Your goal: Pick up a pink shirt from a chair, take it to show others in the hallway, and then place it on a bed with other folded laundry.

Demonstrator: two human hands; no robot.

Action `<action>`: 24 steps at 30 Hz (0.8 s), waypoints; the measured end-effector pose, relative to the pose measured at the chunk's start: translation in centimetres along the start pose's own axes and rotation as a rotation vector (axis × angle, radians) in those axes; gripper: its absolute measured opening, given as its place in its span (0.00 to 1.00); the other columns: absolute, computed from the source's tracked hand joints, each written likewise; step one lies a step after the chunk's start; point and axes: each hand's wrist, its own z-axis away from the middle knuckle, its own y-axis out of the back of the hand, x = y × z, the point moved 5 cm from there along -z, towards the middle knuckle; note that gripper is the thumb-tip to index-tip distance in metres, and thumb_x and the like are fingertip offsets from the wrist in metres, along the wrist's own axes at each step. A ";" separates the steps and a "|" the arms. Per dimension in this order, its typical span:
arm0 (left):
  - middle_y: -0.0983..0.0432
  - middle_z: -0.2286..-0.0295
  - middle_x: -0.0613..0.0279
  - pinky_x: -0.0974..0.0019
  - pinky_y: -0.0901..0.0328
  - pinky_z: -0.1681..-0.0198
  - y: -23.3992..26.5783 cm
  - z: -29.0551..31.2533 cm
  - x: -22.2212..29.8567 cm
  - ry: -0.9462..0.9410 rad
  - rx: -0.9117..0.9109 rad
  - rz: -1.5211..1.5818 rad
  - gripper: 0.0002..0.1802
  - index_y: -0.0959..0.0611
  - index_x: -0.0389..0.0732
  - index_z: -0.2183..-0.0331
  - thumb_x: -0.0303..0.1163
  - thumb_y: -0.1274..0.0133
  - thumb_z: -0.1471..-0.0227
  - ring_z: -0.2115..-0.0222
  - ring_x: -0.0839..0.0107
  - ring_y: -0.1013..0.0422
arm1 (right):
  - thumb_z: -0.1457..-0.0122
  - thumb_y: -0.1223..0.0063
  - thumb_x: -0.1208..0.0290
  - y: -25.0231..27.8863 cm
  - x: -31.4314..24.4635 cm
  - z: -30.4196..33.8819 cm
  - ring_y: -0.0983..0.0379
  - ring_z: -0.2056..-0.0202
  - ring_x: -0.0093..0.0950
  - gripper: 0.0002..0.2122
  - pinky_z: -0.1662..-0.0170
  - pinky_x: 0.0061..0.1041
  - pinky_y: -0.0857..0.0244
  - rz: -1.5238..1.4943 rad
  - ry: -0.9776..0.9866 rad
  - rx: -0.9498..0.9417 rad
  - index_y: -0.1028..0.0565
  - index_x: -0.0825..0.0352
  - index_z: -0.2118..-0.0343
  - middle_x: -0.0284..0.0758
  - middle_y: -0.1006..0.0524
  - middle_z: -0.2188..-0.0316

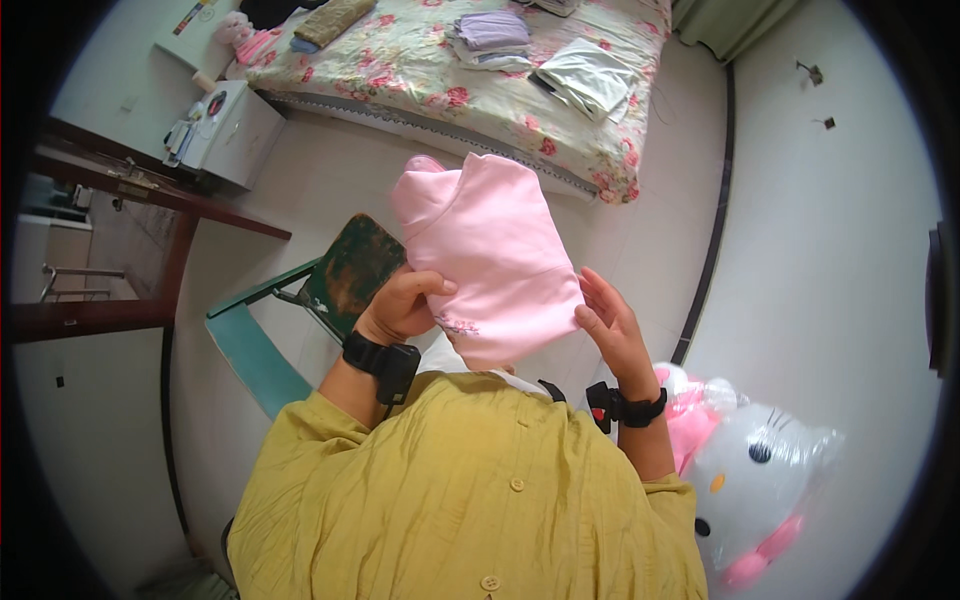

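A pink folded top (490,250) is held up in front of my body, its neckline part toward the far side. A small printed or stitched pattern shows near its lower left corner. My left hand (400,305) grips the left edge, thumb on the front and the other fingers hidden behind the cloth. At the right edge, my right hand (610,325) holds the top lightly between thumb and fingers. Each wrist wears a black strap, and the left one carries a black box-like device (397,373).
Beyond the top stands a bed with a floral sheet (440,85). On it lie a purple-topped clothes stack (492,32), white folded cloth (588,78) and a brown folded item (335,20). A green folding chair (350,270) is at left, a wrapped plush toy (765,470) at right.
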 end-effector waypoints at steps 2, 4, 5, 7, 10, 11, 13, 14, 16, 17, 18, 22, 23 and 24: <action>0.30 0.54 0.54 0.61 0.40 0.46 0.8 -4.1 1.7 0.017 -0.024 0.063 0.30 0.33 0.32 0.49 0.17 0.55 0.59 0.52 0.62 0.33 | 0.41 0.47 0.65 0.8 -0.5 -5.6 0.35 0.48 0.29 0.28 0.49 0.26 0.37 -0.065 -0.010 -0.055 0.42 0.75 0.43 0.44 0.34 0.47; 0.33 0.51 0.51 0.56 0.42 0.44 2.3 -8.4 3.6 0.047 -0.020 0.080 0.35 0.38 0.33 0.45 0.18 0.56 0.61 0.50 0.58 0.35 | 0.40 0.51 0.61 1.1 -0.5 -11.7 0.33 0.50 0.26 0.27 0.50 0.24 0.37 -0.213 -0.121 -0.159 0.41 0.74 0.44 0.41 0.32 0.49; 0.33 0.51 0.51 0.56 0.42 0.44 2.8 -10.6 4.8 0.040 -0.026 0.086 0.35 0.38 0.33 0.45 0.18 0.56 0.61 0.50 0.58 0.35 | 0.40 0.51 0.61 1.6 -0.9 -14.6 0.33 0.50 0.26 0.27 0.50 0.24 0.37 -0.202 -0.120 -0.160 0.41 0.74 0.44 0.41 0.32 0.49; 0.34 0.50 0.49 0.55 0.44 0.43 3.4 -15.3 7.1 0.107 -0.047 0.120 0.36 0.39 0.33 0.45 0.18 0.56 0.61 0.48 0.57 0.37 | 0.40 0.52 0.59 1.7 -1.0 -20.0 0.31 0.54 0.23 0.26 0.52 0.23 0.36 -0.378 -0.351 -0.253 0.39 0.73 0.45 0.38 0.30 0.52; 0.34 0.49 0.49 0.56 0.43 0.43 3.7 -22.3 12.3 0.173 -0.096 0.182 0.36 0.39 0.32 0.45 0.18 0.56 0.60 0.48 0.57 0.37 | 0.41 0.50 0.59 2.0 -3.5 -28.5 0.29 0.57 0.23 0.25 0.52 0.23 0.35 -0.484 -0.384 -0.287 0.37 0.73 0.47 0.37 0.28 0.54; 0.34 0.50 0.50 0.56 0.43 0.43 3.6 -24.4 14.0 0.197 -0.114 0.218 0.34 0.38 0.32 0.45 0.19 0.56 0.58 0.49 0.57 0.36 | 0.42 0.49 0.60 2.2 -4.5 -31.0 0.29 0.57 0.23 0.25 0.53 0.23 0.34 -0.509 -0.386 -0.300 0.37 0.73 0.47 0.37 0.28 0.55; 0.33 0.52 0.51 0.57 0.41 0.44 5.0 -30.0 16.8 0.229 -0.037 0.256 0.31 0.37 0.34 0.47 0.22 0.55 0.55 0.50 0.59 0.35 | 0.43 0.46 0.64 3.8 -6.3 -36.4 0.28 0.60 0.24 0.22 0.56 0.23 0.32 -0.531 -0.413 -0.265 0.34 0.74 0.51 0.38 0.26 0.58; 0.31 0.53 0.51 0.58 0.40 0.46 6.3 -32.7 17.6 0.262 0.042 0.292 0.27 0.35 0.36 0.48 0.24 0.53 0.52 0.52 0.60 0.34 | 0.44 0.45 0.66 5.1 -7.4 -39.3 0.27 0.61 0.24 0.21 0.57 0.23 0.32 -0.497 -0.399 -0.197 0.33 0.74 0.52 0.38 0.25 0.59; 0.31 0.55 0.52 0.59 0.38 0.47 9.7 -37.2 18.7 0.274 0.185 0.200 0.24 0.34 0.38 0.49 0.27 0.53 0.50 0.53 0.61 0.33 | 0.47 0.42 0.72 8.2 -8.7 -44.6 0.27 0.64 0.23 0.17 0.59 0.23 0.30 -0.480 -0.407 -0.079 0.30 0.74 0.56 0.37 0.24 0.62; 0.30 0.56 0.53 0.60 0.37 0.49 11.2 -39.2 19.3 0.289 0.322 0.104 0.21 0.32 0.40 0.51 0.30 0.52 0.48 0.55 0.62 0.31 | 0.47 0.42 0.72 9.9 -8.4 -46.8 0.27 0.64 0.23 0.17 0.59 0.23 0.30 -0.481 -0.408 -0.080 0.30 0.74 0.56 0.37 0.24 0.62; 0.30 0.57 0.54 0.59 0.35 0.52 12.5 -40.5 19.6 0.230 0.523 0.074 0.19 0.32 0.41 0.52 0.33 0.51 0.46 0.57 0.62 0.31 | 0.47 0.42 0.72 12.3 -7.7 -49.0 0.27 0.64 0.23 0.16 0.59 0.23 0.30 -0.401 -0.381 0.008 0.30 0.74 0.56 0.37 0.24 0.62; 0.30 0.57 0.54 0.60 0.32 0.55 15.4 -46.8 22.5 0.085 0.665 0.183 0.17 0.29 0.38 0.54 0.32 0.53 0.46 0.57 0.60 0.31 | 0.48 0.43 0.75 21.8 -4.8 -57.6 0.27 0.68 0.22 0.15 0.63 0.22 0.31 -0.226 -0.331 0.158 0.28 0.72 0.58 0.35 0.24 0.65; 0.30 0.57 0.54 0.60 0.32 0.55 15.5 -48.5 23.1 0.091 0.668 0.171 0.17 0.29 0.38 0.54 0.32 0.53 0.46 0.57 0.60 0.31 | 0.49 0.43 0.76 24.5 -4.2 -59.5 0.27 0.68 0.22 0.14 0.64 0.21 0.32 -0.146 -0.313 0.204 0.28 0.72 0.58 0.34 0.24 0.66; 0.30 0.57 0.54 0.61 0.32 0.55 16.1 -49.7 23.1 0.047 0.735 0.261 0.17 0.29 0.37 0.54 0.31 0.54 0.46 0.57 0.60 0.31 | 0.50 0.44 0.78 27.3 -3.5 -61.0 0.27 0.69 0.23 0.14 0.65 0.22 0.32 -0.053 -0.301 0.270 0.27 0.72 0.59 0.33 0.24 0.67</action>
